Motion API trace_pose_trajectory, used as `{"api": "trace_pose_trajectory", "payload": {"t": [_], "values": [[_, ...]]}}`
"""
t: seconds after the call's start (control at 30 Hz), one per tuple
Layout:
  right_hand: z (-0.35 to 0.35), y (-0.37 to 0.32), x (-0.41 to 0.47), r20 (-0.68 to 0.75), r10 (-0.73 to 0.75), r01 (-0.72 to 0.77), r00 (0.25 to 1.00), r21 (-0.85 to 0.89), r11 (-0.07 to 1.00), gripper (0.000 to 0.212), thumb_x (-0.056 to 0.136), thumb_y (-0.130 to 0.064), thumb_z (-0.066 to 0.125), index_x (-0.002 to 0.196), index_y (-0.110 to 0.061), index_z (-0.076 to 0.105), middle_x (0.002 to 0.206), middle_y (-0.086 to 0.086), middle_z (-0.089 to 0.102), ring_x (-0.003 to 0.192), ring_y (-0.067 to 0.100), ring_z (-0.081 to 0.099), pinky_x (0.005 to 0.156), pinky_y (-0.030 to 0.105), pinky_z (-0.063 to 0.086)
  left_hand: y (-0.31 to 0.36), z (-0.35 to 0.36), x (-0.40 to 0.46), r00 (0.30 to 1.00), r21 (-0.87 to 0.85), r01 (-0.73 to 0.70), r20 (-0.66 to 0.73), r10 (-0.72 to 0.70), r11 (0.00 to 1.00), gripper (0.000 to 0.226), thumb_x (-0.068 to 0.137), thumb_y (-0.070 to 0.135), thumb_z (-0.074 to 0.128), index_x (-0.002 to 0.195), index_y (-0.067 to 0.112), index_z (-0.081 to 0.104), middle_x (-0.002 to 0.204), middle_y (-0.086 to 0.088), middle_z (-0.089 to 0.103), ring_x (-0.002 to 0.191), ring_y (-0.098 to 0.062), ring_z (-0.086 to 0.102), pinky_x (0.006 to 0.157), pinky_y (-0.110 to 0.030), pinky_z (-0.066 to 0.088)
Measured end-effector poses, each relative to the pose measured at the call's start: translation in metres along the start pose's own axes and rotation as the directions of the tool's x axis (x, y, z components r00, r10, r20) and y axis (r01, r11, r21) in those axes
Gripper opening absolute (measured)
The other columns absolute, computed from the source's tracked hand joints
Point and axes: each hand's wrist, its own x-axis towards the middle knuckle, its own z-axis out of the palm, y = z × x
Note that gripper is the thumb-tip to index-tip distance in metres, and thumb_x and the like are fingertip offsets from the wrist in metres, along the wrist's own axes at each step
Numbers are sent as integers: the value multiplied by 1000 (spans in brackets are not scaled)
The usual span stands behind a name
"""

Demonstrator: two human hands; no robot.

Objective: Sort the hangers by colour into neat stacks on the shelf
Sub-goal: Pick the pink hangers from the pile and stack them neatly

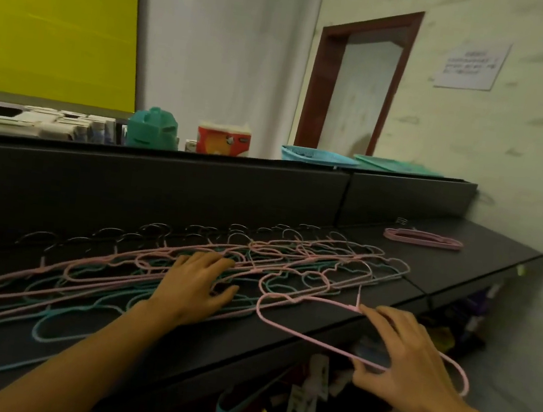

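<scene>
A tangled spread of pink and teal wire hangers (pixel 109 274) covers the black shelf (pixel 280 341) from the far left to the middle. My left hand (pixel 195 287) lies flat on this pile, fingers spread. My right hand (pixel 405 356) grips one pink hanger (pixel 285 325) that sticks out past the shelf's front edge, thumb under its lower bar. A small neat stack of pink hangers (pixel 423 238) lies on the shelf at the far right.
A raised black back panel (pixel 162 188) runs behind the shelf. On top of it stand a teal container (pixel 152 128), a tissue pack (pixel 223 139) and a blue basket (pixel 314 156). Assorted goods (pixel 306 400) fill the space below the shelf. A wall closes the right side.
</scene>
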Motion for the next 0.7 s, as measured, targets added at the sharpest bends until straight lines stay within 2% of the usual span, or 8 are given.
{"api": "trace_pose_trajectory", "payload": {"t": [0.13,0.23,0.37,0.57,0.7], "values": [[-9,24,-2,-1,19,-19,1000,1,1000,78,60,-55,62,129,-19,55,114,0,55,104,17,53,83,34,50,24,15,16,998,20,-14,60,12,1000,85,72,81,19,140,34,40,144,2,42,132,-20,37,109,-40,25],[-12,41,-3,0,29,-29,1000,6,1000,78,59,-55,62,127,-19,56,113,-1,55,104,13,47,82,30,44,42,24,27,988,116,25,148,-42,993,98,64,91,15,144,37,27,149,3,33,135,-20,31,111,-39,22],[-10,64,-2,16,4,-4,1000,17,1000,78,59,-55,64,129,-22,53,114,-2,54,104,13,48,84,29,43,55,29,38,979,177,70,175,-101,982,82,78,77,40,146,36,22,151,2,29,136,-21,27,112,-39,20],[-2,93,12,26,-29,28,999,57,998,79,62,-57,62,132,-22,52,118,-2,53,107,17,53,88,34,49,65,29,40,979,187,114,147,-143,976,80,78,70,48,146,33,26,151,3,31,136,-19,27,113,-36,17],[1,106,19,37,-54,50,998,103,993,80,64,-59,59,135,-24,50,121,-3,51,110,14,50,91,29,40,72,31,42,972,183,154,146,-182,971,80,77,69,52,145,33,27,150,2,31,137,-19,26,114,-36,16]]}}
